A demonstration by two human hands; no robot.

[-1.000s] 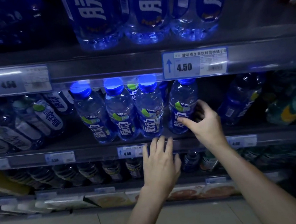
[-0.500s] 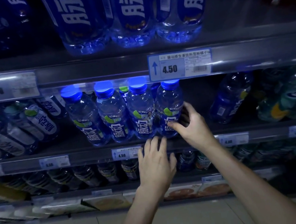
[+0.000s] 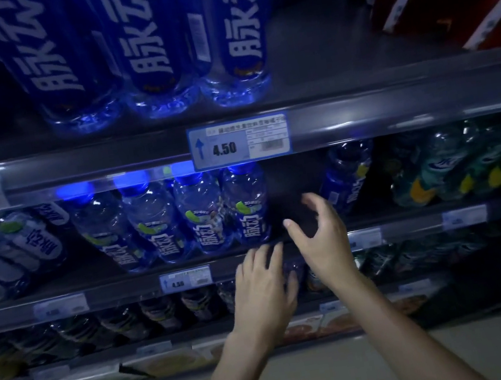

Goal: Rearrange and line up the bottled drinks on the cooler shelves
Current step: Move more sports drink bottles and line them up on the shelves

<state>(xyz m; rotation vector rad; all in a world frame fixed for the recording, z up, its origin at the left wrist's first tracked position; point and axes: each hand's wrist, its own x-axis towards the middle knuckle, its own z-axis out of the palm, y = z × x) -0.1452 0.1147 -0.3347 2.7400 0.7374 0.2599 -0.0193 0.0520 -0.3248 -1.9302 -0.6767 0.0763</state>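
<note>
Now four blue-capped bottles (image 3: 200, 214) stand upright, side by side, at the front of the middle shelf (image 3: 120, 291), with three large bottles (image 3: 152, 57) on the shelf above. The right hand (image 3: 319, 238) hovers empty, fingers loosely spread, just beside the fourth bottle. The left hand (image 3: 264, 292) is flat and holds nothing, fingertips at the shelf rail. One leaning bottle (image 3: 344, 181) sits further right.

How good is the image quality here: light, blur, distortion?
Head view: dim, lit mostly by a blue glow on the caps. The far right is near black. The top bottles are smeared by motion, but the price tag is legible. The shelf rails bow from the wide lens.
</note>
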